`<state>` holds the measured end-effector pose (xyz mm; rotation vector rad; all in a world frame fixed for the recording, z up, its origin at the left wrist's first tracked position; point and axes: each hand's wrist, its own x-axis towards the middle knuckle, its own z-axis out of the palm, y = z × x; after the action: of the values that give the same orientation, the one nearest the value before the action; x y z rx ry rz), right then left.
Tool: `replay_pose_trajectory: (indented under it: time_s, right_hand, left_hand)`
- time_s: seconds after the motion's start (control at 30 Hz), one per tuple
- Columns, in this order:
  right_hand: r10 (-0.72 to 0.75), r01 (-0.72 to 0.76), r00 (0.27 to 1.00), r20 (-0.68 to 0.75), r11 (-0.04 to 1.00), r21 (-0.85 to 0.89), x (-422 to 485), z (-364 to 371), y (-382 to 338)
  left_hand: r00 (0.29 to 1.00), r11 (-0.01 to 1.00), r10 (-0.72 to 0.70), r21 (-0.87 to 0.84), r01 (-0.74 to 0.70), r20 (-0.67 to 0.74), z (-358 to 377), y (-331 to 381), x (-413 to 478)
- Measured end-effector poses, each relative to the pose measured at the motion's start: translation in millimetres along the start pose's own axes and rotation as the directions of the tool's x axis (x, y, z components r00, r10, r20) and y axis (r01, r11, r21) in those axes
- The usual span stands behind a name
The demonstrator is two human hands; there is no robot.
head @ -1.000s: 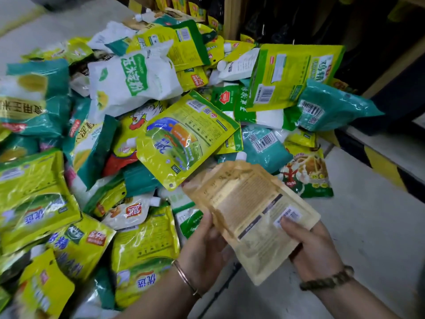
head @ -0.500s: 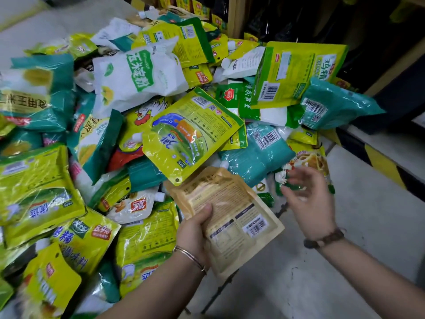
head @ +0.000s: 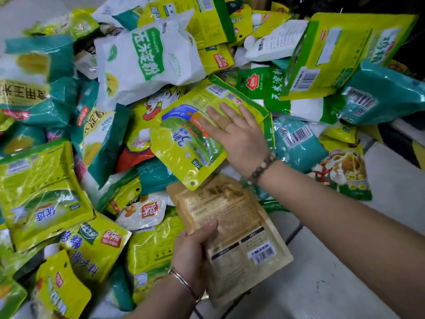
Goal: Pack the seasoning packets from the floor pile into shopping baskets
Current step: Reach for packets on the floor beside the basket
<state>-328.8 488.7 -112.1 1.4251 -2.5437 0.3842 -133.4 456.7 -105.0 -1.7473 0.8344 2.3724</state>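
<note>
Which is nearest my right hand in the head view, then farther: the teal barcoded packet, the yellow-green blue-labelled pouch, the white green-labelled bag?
1. Yellow-green blue-labelled pouch, under the right hand.
2. Teal barcoded packet, just right.
3. White green-labelled bag, up left.

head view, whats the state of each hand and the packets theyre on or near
left hand, curled round the tan packet's edge, thumb on top
tan packet, held above the pile's edge, sealed, barcode side up
right hand, fingers straight, laid flat on the yellow-green packet
yellow-green packet, lying tilted on top of the pile, sealed, not lifted
white packet, resting on the pile, puffed, untouched
</note>
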Motion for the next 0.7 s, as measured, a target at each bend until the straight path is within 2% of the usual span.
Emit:
replay_pose_trajectory:
  time_s: [0.07,0.17,0.23,0.3,0.4,0.47,0.5,0.57,0.7]
  right_hand:
    - [-0.002,0.020,0.988,-0.157,0.993,0.115,-10,1,5]
    - [0.108,-0.021,0.966,-0.236,0.940,0.341,-21,-30,3]
    - [0.251,-0.124,0.947,-0.202,0.862,0.492,-37,-60,-2]
    - [0.423,-0.292,0.903,-0.078,0.735,0.612,-52,-92,-10]
    - [0.662,-0.529,0.745,0.080,0.513,0.676,-64,-139,-23]
    - [0.778,-0.669,0.601,0.182,0.365,0.648,-65,-173,-30]
    - [0.813,-0.724,0.543,0.210,0.327,0.607,-66,-190,-32]
    - [0.855,-0.776,0.464,0.232,0.266,0.572,-66,-226,-31]
    - [0.904,-0.812,0.273,0.329,0.034,0.582,-70,-288,-27]
  left_hand:
    - [1.000,1.000,0.010,0.005,-0.010,-0.020,5,0,-4]
    - [0.999,1.000,-0.003,0.016,0.004,-0.033,11,5,-20]
    - [0.999,0.999,-0.019,0.034,0.020,-0.031,10,12,-35]
    - [1.000,0.997,-0.025,0.068,0.026,-0.011,11,21,-54]
    - [0.999,0.987,0.040,0.157,-0.038,-0.010,13,38,-86]
    - [0.994,0.956,0.103,0.279,-0.089,-0.037,18,51,-112]
    - [0.990,0.932,0.131,0.345,-0.109,-0.041,21,57,-127]
    - [0.987,0.894,0.159,0.428,-0.135,-0.021,28,68,-158]
    - [0.991,0.881,0.137,0.457,-0.120,-0.005,45,94,-220]
